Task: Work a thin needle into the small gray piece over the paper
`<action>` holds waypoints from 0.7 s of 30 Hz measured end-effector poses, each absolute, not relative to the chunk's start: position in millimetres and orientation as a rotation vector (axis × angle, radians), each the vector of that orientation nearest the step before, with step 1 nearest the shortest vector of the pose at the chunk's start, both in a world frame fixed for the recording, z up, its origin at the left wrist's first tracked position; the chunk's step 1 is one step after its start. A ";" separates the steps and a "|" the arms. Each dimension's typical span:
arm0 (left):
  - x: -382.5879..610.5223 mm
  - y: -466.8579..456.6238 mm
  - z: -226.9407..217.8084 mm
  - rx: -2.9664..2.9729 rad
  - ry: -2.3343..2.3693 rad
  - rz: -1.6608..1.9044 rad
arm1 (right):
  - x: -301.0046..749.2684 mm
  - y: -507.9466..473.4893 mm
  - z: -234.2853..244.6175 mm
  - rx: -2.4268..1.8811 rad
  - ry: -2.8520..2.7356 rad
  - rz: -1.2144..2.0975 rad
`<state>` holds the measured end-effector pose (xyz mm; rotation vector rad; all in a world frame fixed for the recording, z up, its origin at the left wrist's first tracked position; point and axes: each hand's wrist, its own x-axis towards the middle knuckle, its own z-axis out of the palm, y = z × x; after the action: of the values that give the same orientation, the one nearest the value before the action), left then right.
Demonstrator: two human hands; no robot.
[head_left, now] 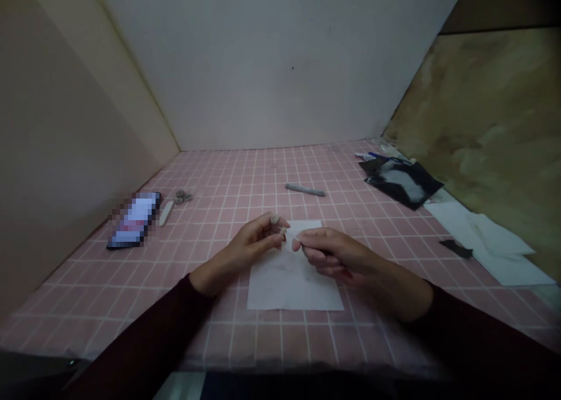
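My left hand (258, 238) is closed over the paper's far part, pinching a small pale piece (283, 232) between thumb and fingers. A greyish-beige patch shows on one of its fingertips; I cannot tell whether it is a covering or part of the piece. Facing it, my right hand (326, 251) is closed in a pinch on a thin pale piece (297, 239), too small to name. A narrow gap separates the two hands. Beneath them lies a white sheet of paper (289, 289) with faint grey smudges.
A grey stick (305, 190) lies beyond the paper. To the left are a phone (135, 220), a white strip (166, 213) and small metal rings (182, 197). A black plastic bag (403, 182), white papers (495, 242) and a dark scrap (456, 248) lie to the right.
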<state>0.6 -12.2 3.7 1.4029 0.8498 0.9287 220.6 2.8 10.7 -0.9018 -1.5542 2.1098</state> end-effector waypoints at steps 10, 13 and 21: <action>2.3 -12.3 -0.6 1.402 0.849 0.886 | 213.8 -11.1 -0.2 -0.895 -2.274 0.903; 1.3 -11.5 0.8 1.437 0.818 0.854 | 214.9 -10.1 -1.2 -0.889 -2.267 0.941; -0.6 -13.4 4.5 1.450 0.756 0.845 | 220.9 3.6 12.3 -0.930 -1.472 2.218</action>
<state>-0.6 -13.4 4.5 1.4500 0.7561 0.8445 220.9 3.6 12.3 -0.9301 -1.4721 2.2178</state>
